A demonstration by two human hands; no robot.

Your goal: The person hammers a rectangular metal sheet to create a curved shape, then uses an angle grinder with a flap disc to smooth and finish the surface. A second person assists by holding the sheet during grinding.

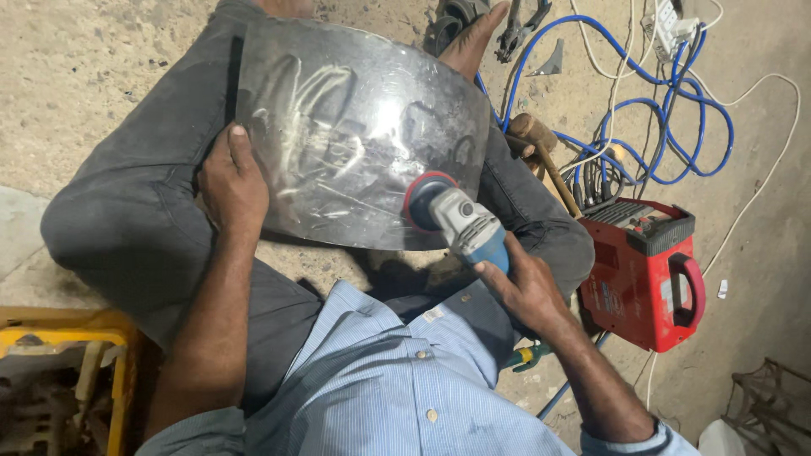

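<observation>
A curved sheet of grey metal point(355, 127) rests across my crossed legs, its surface scuffed with bright swirls. My left hand point(232, 181) grips its left edge, thumb on top. My right hand point(524, 283) holds a blue and grey angle grinder point(465, 224) by its body. The grinder's red-rimmed disc point(422, 198) presses flat on the sheet near its lower right edge.
A red box-shaped machine with a handle point(646, 274) stands at my right, blue hose point(667, 101) and white cables coiled behind it. A wooden-handled hammer point(541, 143) and pliers point(515, 29) lie beyond my knee. A yellow crate point(63, 338) sits at lower left on the sandy floor.
</observation>
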